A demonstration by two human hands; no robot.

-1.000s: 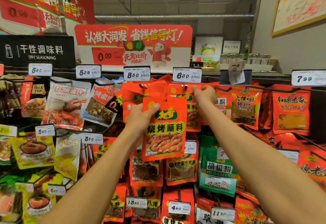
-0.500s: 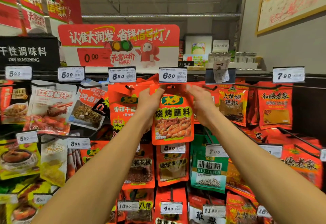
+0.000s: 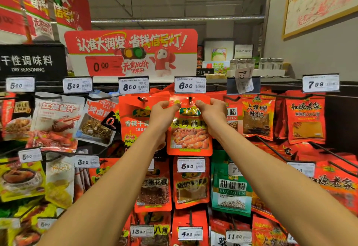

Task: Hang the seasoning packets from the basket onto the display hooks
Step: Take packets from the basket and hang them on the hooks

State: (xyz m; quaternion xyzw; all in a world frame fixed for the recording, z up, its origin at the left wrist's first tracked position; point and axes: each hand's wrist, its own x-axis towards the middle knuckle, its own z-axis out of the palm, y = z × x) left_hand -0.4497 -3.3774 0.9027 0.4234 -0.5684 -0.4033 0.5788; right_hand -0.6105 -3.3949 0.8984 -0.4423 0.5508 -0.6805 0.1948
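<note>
An orange-red seasoning packet (image 3: 189, 135) with a picture of grilled skewers hangs in front of the display, under the 6.80 price tag (image 3: 189, 85). My left hand (image 3: 164, 113) pinches its top left corner. My right hand (image 3: 210, 114) pinches its top right corner. The packet's hanging hole sits at the tip of a black display hook (image 3: 190, 98), with more packets of the same colour behind it. The basket is out of sight.
Hooks full of seasoning packets cover the rack: an orange packet (image 3: 135, 121) to the left, red chilli packets (image 3: 256, 116) to the right, a green pepper packet (image 3: 231, 187) lower down. Empty black hooks (image 3: 271, 146) jut out at right. A red promotional sign (image 3: 131, 51) stands above.
Both hands raised the packet from chest height up to the hook under the 6.80 tag. My right hand came off the hook area and took the packet's top right corner.
</note>
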